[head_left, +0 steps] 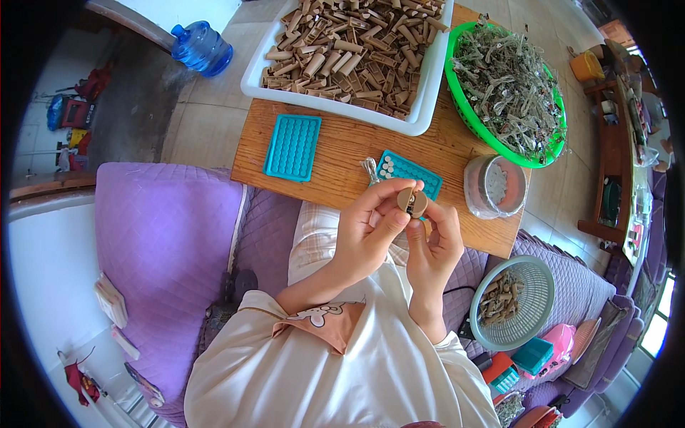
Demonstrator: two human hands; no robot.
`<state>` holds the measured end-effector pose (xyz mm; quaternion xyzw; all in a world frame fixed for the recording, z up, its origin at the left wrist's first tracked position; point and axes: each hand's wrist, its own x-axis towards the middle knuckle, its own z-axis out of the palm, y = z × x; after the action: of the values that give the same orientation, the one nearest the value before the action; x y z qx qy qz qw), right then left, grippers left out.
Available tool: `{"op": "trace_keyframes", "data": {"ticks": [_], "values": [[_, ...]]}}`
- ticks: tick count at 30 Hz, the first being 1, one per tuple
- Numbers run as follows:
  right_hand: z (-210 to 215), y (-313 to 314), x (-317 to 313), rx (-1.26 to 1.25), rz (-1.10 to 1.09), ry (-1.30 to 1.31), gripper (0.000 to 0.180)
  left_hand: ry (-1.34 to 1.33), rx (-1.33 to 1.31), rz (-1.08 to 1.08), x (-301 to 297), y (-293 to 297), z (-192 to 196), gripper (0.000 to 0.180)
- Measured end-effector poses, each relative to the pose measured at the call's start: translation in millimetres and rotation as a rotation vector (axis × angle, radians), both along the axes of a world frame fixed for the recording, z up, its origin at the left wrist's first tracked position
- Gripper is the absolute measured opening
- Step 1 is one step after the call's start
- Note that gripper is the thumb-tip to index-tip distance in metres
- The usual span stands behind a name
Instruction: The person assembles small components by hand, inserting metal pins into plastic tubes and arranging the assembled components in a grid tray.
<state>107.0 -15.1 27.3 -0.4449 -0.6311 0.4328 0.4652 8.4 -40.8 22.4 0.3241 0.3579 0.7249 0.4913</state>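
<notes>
Just over the near edge of the wooden table, both my hands pinch a small brown plastic casing (412,202), its round end toward me. A dark gap with a shiny bit inside splits that end. My left hand (365,232) grips it from the left with thumb and forefinger. From the right, the fingertips of my right hand (435,250) press on it. Behind the fingers lies a teal tray (421,173) with round pockets and several white discs at its left end. Beside this tray is a small clear piece (370,170), too fine to make out.
On the wooden table (250,153) stand a white bin (253,71) of brown half-shells, a green basket (462,107) of clear parts, another teal tray (292,147) and a round tub (482,202) of white pieces. A grey-green basket (536,314) with brown casings rests on the sofa at right.
</notes>
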Motion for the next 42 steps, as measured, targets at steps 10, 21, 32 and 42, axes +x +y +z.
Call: {"op": "trace_keyframes", "data": {"ticks": [10,21,32,42], "values": [[-3.7,3.5,4.2,0.042,-0.013,-0.117,0.023,0.118,-0.109,0.028,7.0,3.0,2.2,0.031],[2.4,-5.8,8.4,0.081,0.155,-0.167,0.020,0.633,0.199,0.085,7.0,9.5,0.9,0.029],[-20.6,0.8,10.2,0.009,0.176,-0.128,0.019,0.266,0.037,-0.034,18.2,11.3,-20.9,0.033],[-35.4,85.0,104.5,-0.138,-0.083,-0.406,0.015,0.123,-0.061,-0.016,-7.5,5.5,-29.7,0.045]]}}
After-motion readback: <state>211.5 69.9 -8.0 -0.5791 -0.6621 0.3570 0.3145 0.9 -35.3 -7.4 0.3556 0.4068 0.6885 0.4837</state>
